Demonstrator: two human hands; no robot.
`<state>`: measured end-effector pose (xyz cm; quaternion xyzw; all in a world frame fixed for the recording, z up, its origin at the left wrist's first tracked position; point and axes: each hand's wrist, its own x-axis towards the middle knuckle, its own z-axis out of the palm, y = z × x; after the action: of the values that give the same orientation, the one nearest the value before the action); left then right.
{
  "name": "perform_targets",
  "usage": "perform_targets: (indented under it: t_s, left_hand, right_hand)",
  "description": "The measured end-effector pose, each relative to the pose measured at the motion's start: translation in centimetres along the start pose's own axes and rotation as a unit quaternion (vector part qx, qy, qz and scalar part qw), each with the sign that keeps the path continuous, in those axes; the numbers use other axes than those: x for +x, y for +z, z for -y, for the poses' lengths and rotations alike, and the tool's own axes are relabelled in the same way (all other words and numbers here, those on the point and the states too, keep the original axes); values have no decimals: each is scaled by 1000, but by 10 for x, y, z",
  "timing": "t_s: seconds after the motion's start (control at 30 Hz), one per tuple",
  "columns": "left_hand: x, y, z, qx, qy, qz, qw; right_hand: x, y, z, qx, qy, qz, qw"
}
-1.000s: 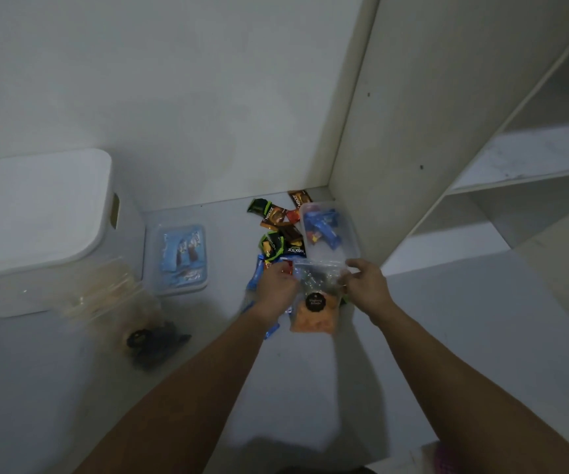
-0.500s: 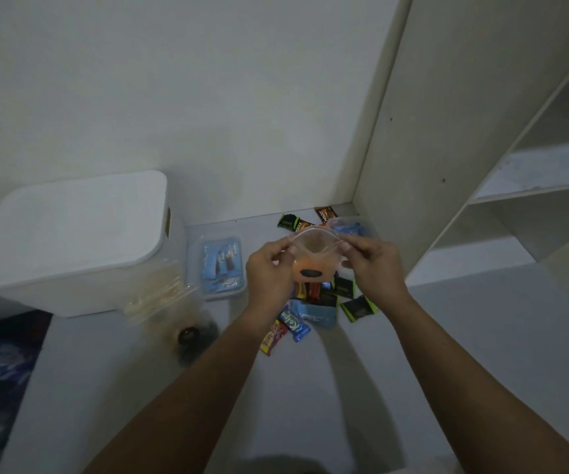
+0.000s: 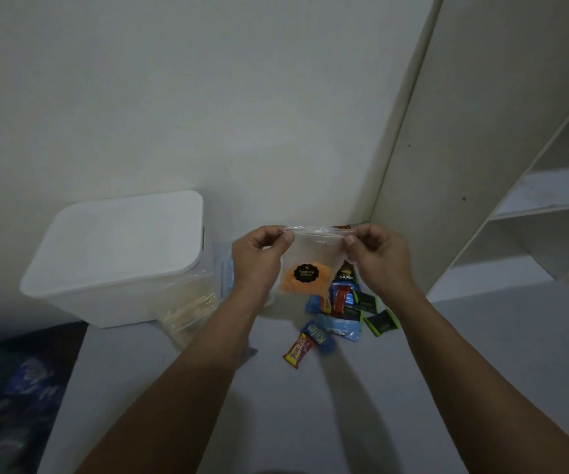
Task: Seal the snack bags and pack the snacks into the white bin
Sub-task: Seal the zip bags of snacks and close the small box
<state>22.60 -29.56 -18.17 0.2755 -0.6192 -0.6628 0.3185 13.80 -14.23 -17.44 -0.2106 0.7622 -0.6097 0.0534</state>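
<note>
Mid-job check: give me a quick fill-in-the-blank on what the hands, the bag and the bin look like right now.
1. Both hands, the left hand and the right hand, pinch the top edge of the clear ____.
2. The snack bag holds pieces coloured ____ behind a round black label.
3. The white bin has its lid ____.
4. The loose wrapped snacks lie on the ____.

Missing words: bag; orange; on; floor

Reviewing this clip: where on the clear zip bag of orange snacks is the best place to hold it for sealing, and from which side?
Best by the zip strip along the top, pinched at both ends from the outer sides. The zip bag hangs upright with its orange snacks sunk to the bottom, so the top edge is flat and free. The left hand and right hand already pinch its two upper corners.
</note>
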Motion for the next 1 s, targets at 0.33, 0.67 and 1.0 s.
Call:
perform_targets:
  t_s: [0.33,0.67,1.0]
  left_hand:
    - [3,-22,-14,-9,-2,-18,1000]
    - [17,-33,-40,-82,-11,49,995]
    - [17,-22,-42,22,52,63,996]
  right_hand:
    - [-4,25,16,-24,-38,55,997]
    - [16,33,54,-6,-59,25,998]
    - [15,41,52,7,-51,77,996]
